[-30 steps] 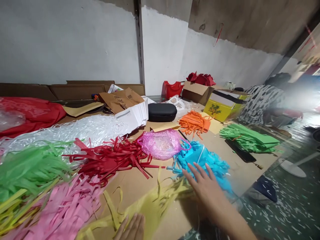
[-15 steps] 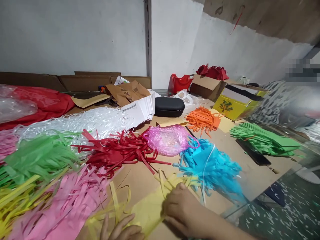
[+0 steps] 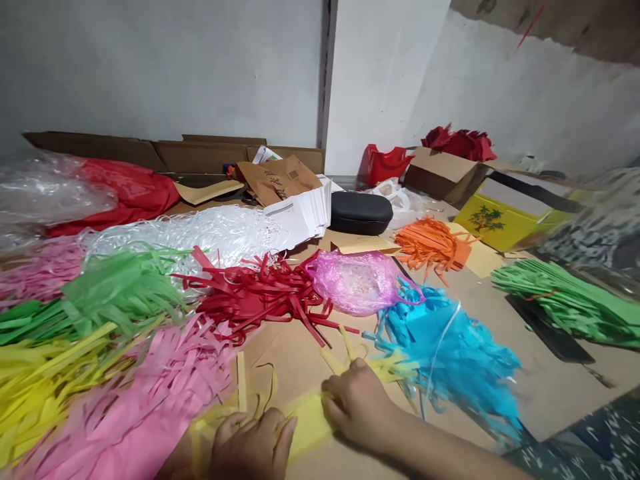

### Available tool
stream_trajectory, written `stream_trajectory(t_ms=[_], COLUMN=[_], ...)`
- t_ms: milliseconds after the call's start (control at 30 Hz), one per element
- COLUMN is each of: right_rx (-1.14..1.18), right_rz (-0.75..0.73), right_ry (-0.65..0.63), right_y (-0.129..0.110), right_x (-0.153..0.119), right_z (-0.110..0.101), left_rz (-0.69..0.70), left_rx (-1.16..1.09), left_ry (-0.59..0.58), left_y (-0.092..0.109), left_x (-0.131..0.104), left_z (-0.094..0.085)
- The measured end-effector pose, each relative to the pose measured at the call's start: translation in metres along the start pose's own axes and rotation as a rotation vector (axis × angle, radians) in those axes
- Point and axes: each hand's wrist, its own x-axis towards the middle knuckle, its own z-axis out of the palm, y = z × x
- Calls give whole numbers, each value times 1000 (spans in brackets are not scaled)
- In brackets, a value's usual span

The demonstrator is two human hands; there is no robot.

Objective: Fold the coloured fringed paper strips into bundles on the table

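A sheet of thin yellow paper with fringed ends lies on the brown cardboard in front of me. My right hand is closed on its right part, and yellow strips poke out beyond the knuckles. At the other end, my left hand has its fingers curled down onto the paper; the fingertips are partly hidden. Blue fringed paper is just right of my right hand, with a white cord across it. Pink fringed paper spreads to the left of my left hand.
Beyond my hands sit red paper strips and a pink plastic bag. Farther back are a black case, orange fringed paper and a yellow box. Green fringed paper rests over a dark phone-like slab at right.
My left hand has come up onto the yellow paper, its fingers going from spread to curled. My right hand stays closed on the paper. The view has turned slightly left.
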Motion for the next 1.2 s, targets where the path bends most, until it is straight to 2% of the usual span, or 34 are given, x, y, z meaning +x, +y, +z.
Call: stream_trajectory(t_ms=[167, 600, 633, 700, 733, 800, 867, 900, 967, 1067, 1133, 1200], right_rx=[21, 10, 7, 4, 15, 62, 98, 102, 118, 233, 274, 223], right_rz=[27, 69, 86, 97, 54, -167, -420, -500, -535, -459, -409, -435], right_ry=[75, 1, 20, 146, 218, 273, 190, 139, 110, 169, 220, 233], right_y=[5, 7, 9, 14, 17, 22, 26, 28, 30, 30, 28, 24], right_x=[-2, 3, 2, 0, -2, -6, -9, -10, -9, -6, -6, -7], right_z=[9, 4, 2, -6, -11, -22, -29, -31, -30, -27, -26, -25], left_rz=[22, 55, 43, -6, -25, -23, 31, 51, 84, 99, 52, -13], left_rx=[83, 151, 148, 100, 61, -24, -74, -79, -80, -56, -45, -37], left_ry=[-29, 14, 13, -2, -17, -51, -80, -90, -94, -70, -32, 28], left_y=[-2, 1, 1, 1, 1, 2, 4, 6, 10, 22, 30, 34], left_x=[9, 20, 21, 24, 26, 32, 36, 37, 35, 27, 23, 19], left_z=[-2, -5, -5, -7, -8, -10, -13, -14, -17, -18, -16, -12])
